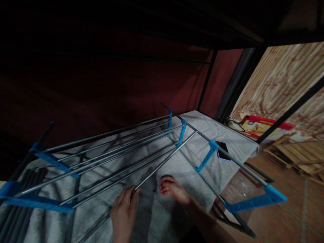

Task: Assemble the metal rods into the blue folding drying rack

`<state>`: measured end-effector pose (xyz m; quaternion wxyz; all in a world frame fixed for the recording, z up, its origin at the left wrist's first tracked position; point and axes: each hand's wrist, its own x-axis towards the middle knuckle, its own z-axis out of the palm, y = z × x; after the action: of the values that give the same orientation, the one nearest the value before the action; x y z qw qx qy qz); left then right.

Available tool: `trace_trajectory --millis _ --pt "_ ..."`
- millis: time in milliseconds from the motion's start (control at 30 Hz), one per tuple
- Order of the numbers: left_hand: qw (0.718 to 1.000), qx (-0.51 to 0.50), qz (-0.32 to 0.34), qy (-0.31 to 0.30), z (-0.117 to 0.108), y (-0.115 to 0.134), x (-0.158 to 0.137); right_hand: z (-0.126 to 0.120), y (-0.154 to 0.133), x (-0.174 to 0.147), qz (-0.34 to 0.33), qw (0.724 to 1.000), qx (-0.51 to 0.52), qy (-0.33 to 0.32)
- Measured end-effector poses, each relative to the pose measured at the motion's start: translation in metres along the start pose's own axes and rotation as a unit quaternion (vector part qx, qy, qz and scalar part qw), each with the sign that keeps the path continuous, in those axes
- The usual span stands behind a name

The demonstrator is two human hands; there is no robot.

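My left hand [124, 211] is closed round a thin metal rod [164, 161]. This rod slants from the lower left up to a dark side bar [202, 136] of a metal rack. Close to it, my right hand [174, 190] hangs above the cloth with loosely curled fingers, holding nothing that I can see. Blue plastic brackets, such as the near right bracket [258, 200] and the middle bracket [207, 157], sit along the side bars. On the left, a long blue bracket [37, 202] carries the ends of several parallel rods.
Grey cloth [199, 119] covers the surface under the rack. A phone [222, 151] lies on it near the right side. Several dark tubes [22, 199] lie at the lower left. Beyond the edge are a red and yellow box [265, 126] and a wooden pallet [301, 153] on the tiled floor.
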<state>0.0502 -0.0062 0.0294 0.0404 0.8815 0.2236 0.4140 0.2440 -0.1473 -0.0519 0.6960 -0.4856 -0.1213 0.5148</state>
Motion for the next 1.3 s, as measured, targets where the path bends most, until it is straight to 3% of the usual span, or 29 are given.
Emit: trace_trajectory --millis 200,633,967,1300 --pt "0.997 0.06 0.039 -0.011 -0.004 -0.016 -0.009 -0.011 -0.014 0.003 -0.024 0.998 0.005 0.057" --pt "0.989 0.089 0.037 -0.109 0.011 -0.027 -0.031 -0.034 -0.031 0.004 -0.091 0.98 0.055 0.168" --pt "0.964 0.067 -0.045 -0.252 0.016 -0.027 -0.045 -0.037 -0.048 -0.008 -0.138 0.972 0.125 0.146" --pt "0.96 0.011 -0.106 -0.259 0.02 -0.02 -0.048 -0.054 -0.035 0.004 -0.152 0.963 0.102 0.197"
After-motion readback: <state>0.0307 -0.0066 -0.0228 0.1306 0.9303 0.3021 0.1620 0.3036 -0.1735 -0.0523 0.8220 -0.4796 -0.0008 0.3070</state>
